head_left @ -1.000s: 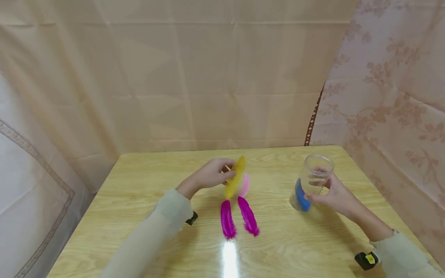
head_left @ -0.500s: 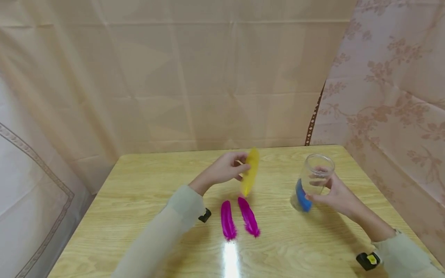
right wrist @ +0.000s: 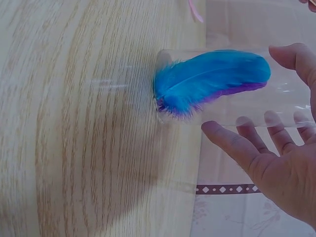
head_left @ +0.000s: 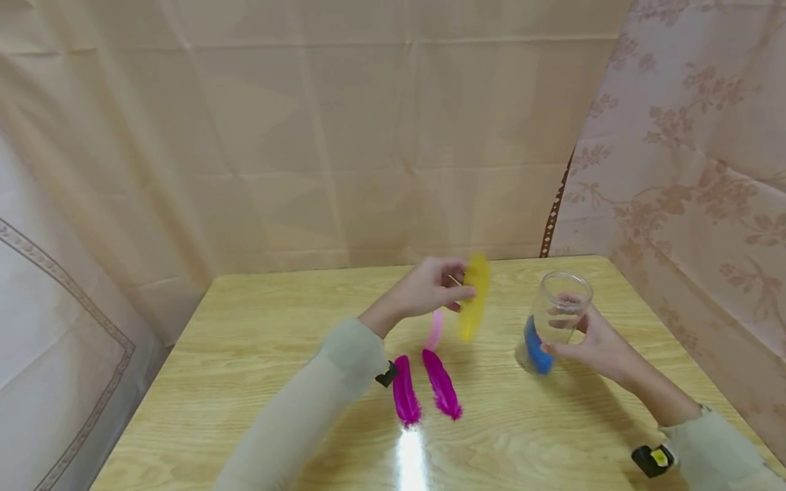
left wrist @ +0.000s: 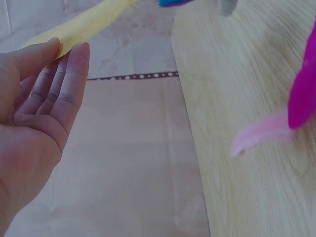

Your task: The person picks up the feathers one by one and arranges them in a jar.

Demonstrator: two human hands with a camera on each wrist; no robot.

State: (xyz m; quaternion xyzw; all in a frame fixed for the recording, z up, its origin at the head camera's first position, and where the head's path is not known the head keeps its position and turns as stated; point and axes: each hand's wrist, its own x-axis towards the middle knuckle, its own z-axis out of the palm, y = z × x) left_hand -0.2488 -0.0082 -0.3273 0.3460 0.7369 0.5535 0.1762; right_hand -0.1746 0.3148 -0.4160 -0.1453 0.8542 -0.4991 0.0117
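My left hand (head_left: 432,286) pinches a yellow feather (head_left: 474,300) between thumb and fingers, holding it upright above the table. The left wrist view shows the same yellow feather (left wrist: 94,22) at the fingertips. With my right hand (head_left: 592,344) I grip a clear jar (head_left: 561,286) that stands on the table at the right. Inside the jar lean a blue feather (right wrist: 212,74) and a purple feather (right wrist: 232,91), plain in the right wrist view. Two magenta feathers (head_left: 405,392) lie mid-table, and a pink feather (head_left: 435,331) lies just behind them.
The wooden table (head_left: 258,341) ends at a beige curtain (head_left: 368,136) at the back. A floral cloth (head_left: 706,170) hangs on the right side, and a white cloth (head_left: 49,354) on the left.
My left hand has carried the yellow feather rightward from beside the pink feather, closer to the jar. The right hand and jar have hardly moved.
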